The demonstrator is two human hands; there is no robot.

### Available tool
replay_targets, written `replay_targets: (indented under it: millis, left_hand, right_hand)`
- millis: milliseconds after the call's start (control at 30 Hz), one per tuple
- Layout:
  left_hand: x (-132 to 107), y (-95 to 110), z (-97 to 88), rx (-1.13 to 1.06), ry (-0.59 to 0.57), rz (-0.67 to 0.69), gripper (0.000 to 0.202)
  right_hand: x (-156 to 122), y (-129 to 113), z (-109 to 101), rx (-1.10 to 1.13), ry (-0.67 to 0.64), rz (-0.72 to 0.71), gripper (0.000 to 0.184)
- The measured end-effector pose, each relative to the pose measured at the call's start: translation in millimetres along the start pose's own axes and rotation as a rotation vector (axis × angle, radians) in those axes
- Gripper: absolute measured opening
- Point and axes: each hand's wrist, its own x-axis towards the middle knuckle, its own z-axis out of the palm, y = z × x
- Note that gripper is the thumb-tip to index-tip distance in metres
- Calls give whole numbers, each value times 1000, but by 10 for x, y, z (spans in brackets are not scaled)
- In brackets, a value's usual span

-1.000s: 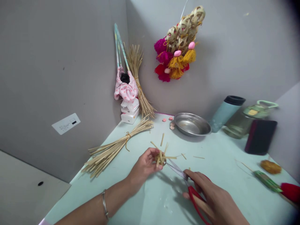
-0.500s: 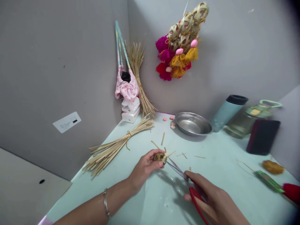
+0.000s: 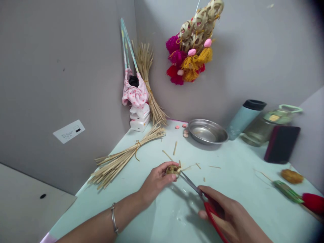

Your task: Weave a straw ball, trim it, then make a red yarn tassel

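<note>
A small woven straw ball (image 3: pixel 172 169) with holes in its weave is pinched between the thumb and fingers of my left hand (image 3: pixel 158 180). Short straw ends stick out of its right side. My right hand (image 3: pixel 225 209) grips red-handled scissors (image 3: pixel 190 183) whose blade tips meet the ball at those ends. The blades look nearly closed; whether a straw lies between them I cannot make out. Behind the ball, cut straw pieces (image 3: pixel 175 148) are scattered on the pale green tabletop (image 3: pixel 162 216).
A tied straw bundle (image 3: pixel 126 155) lies left; another bundle (image 3: pixel 149 87) leans in the corner beside tissue packs (image 3: pixel 140 118). Behind are a metal bowl (image 3: pixel 208 131), a tumbler (image 3: pixel 244 118), a green bottle (image 3: pixel 263 126) and a phone (image 3: pixel 282 144). A tasselled woven ornament (image 3: pixel 193 47) hangs above.
The scissor blades have drawn closer together at the ball's straw ends. The view has shifted slightly, and both hands stay nearly in place.
</note>
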Motion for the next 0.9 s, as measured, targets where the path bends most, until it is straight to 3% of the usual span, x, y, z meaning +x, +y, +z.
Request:
replay_targets:
  millis: [100,300,633,900]
  left_hand:
    - [5,-1,-14,-56,-55,-16,44]
    - [-1,-13,-31,-135,-300,-171,43]
    - [-33,9,-3,-34,-283,-156,35]
    - [-34,-60,-15,-49,-267,-147,32]
  right_hand:
    - [-5,27,0,35,24,-30,49]
    - [-49,-14,-89,64,0,-97,46]
    - [-35,-43,-26,-37,-27,-194,44]
    - [-57,-156,-59,47,-90,-87,41]
